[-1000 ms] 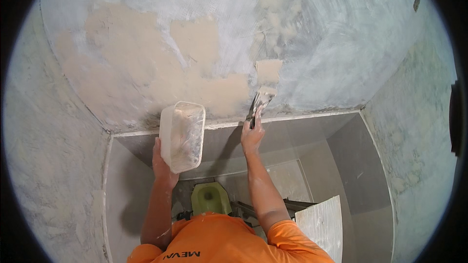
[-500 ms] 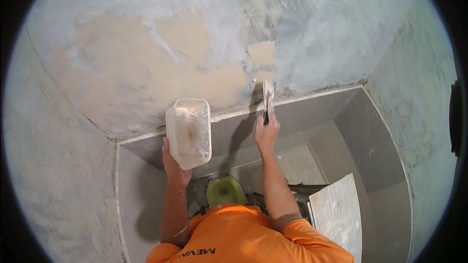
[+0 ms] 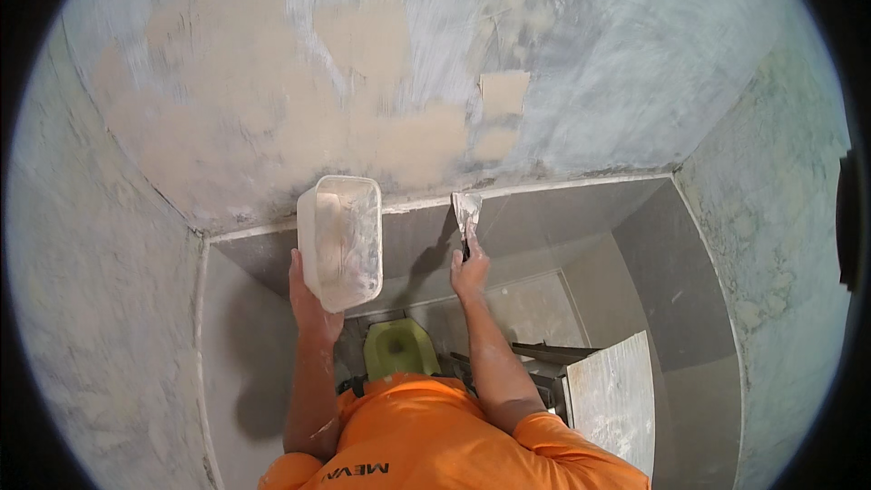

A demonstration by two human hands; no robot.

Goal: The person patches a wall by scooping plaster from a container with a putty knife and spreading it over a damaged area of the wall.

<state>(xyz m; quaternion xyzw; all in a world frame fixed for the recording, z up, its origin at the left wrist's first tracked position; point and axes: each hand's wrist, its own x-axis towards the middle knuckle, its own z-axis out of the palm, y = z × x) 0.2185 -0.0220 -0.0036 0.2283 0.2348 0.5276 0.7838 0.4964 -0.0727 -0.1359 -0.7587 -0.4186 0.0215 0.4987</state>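
My left hand grips a whitish rectangular plastic tub from below, its opening tilted toward me and its inside smeared with filler. In my right hand is a putty knife, held by its dark handle. The blade, coated with pale filler, points up in front of the top edge of the grey tiles, right of the tub. Beyond it, beige filler patches lie on the grey plastered wall. A larger spread of beige filler covers the wall's left part.
Grey tiles line the lower walls, with a rough pale ledge along their top. Below me is a yellow-green squat toilet. A whitish board and dark bars stand at my lower right.
The putty knife has come off the wall, down and left toward the tub, its blade now turned broadside. A smoothed patch shows where it was. The view has shifted slightly.
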